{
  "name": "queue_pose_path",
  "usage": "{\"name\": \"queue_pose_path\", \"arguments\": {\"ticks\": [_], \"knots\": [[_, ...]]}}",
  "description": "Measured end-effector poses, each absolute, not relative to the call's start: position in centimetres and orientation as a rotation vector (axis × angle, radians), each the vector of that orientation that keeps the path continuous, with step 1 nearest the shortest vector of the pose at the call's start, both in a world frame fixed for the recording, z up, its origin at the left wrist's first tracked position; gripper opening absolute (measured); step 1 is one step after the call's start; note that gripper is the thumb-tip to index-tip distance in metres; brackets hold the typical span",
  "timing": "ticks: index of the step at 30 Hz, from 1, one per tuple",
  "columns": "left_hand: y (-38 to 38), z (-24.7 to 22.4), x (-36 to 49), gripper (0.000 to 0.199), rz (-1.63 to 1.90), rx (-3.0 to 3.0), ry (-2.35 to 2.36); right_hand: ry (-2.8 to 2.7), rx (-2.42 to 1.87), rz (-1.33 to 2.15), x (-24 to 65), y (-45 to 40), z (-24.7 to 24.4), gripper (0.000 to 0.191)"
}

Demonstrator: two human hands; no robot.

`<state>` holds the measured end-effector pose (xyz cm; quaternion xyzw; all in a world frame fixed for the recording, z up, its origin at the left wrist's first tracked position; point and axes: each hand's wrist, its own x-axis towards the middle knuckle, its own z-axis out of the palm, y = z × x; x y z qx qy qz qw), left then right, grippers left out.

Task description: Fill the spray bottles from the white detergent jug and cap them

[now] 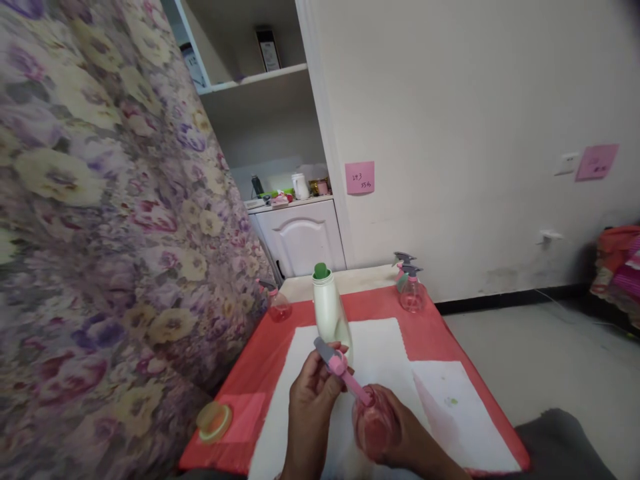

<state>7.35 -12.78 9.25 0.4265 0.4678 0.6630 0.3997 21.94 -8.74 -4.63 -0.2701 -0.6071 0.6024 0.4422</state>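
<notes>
My left hand (314, 393) grips a pink and grey spray head (338, 364) above the middle of the table. The spray head's pink lower part slants down to the mouth of a clear, reddish-looking spray bottle (371, 430). Whether the two are joined I cannot tell. Wrapped round that bottle from the right is my right hand (400, 430), and the bottle leans toward me. Just beyond my left hand stands a tall pale-green bottle (326, 308) with a green piece (321, 271) at its top.
Clear spray bottles (413, 297) stand at the table's back right, and another spray bottle (279, 307) at back left. A round yellowish lid-like item (215, 421) lies front left. White sheets (463, 407) cover part of the red tabletop (233, 393). A floral curtain (110, 267) hangs at left.
</notes>
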Motion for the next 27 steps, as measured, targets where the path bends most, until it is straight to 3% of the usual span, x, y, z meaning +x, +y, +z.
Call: {"name": "queue_pose_path", "arguments": {"ticks": [27], "knots": [[-13.6, 9.5, 7.6, 0.040, 1.671, 1.161, 1.221, -1.526, -0.751, 1.390, 21.4, -9.2, -5.1, 0.067]]}}
